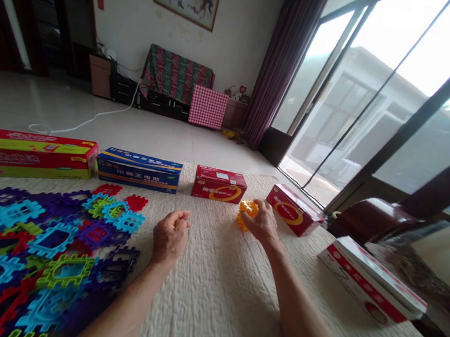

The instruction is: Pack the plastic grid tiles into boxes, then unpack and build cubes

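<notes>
My right hand (263, 222) is closed round a yellow-orange interlocking plastic block (244, 216), just in front of two red boxes. The block looks like several notched panels joined together; my fingers hide part of it. My left hand (171, 235) is curled into a fist above the cream quilted cover, and nothing shows between its fingers. To its left lies a loose pile of notched building panels (51, 238) in light blue, purple, red and green.
A red-and-green box (26, 156), a blue box (139, 171), a red box (220, 184), another red box (295, 210) and a white-and-red box (371, 283) stand along the edge of the quilted cover (205, 301). A dark wooden armrest (363, 220) is at right.
</notes>
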Demonstrator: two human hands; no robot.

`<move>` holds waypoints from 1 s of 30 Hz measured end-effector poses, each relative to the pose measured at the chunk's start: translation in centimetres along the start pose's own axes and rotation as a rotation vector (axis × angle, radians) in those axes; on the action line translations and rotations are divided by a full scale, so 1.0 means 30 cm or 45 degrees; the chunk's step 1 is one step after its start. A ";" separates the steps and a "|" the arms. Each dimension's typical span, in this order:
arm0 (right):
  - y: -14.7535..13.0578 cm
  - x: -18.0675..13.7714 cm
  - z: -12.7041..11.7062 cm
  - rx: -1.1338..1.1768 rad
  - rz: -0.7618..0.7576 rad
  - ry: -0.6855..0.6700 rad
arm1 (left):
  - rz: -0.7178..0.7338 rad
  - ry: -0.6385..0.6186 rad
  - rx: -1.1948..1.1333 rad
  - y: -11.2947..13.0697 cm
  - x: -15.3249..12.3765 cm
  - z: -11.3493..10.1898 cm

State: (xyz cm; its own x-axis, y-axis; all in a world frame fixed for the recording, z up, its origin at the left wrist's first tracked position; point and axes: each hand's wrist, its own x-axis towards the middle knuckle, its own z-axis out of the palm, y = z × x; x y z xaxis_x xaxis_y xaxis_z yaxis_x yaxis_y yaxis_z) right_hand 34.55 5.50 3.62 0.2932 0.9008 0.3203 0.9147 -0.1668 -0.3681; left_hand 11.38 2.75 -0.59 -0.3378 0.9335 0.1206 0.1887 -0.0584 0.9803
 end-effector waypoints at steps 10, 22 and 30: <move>0.031 0.008 -0.003 -0.033 -0.039 -0.200 | 0.015 -0.002 0.014 -0.007 0.002 0.000; 0.004 0.006 0.014 0.005 -0.024 0.030 | 0.024 0.008 0.015 -0.012 0.004 0.003; 0.016 0.007 0.019 0.033 -0.010 0.098 | 0.025 -0.003 0.010 -0.014 0.003 0.004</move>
State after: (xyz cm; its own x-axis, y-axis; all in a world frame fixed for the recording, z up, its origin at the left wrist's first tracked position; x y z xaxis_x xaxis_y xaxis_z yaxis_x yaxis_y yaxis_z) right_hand 34.89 5.83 3.01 0.3076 0.8683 0.3892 0.9098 -0.1486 -0.3876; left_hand 11.36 2.91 -1.02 -0.3321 0.9329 0.1394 0.2022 -0.0740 0.9766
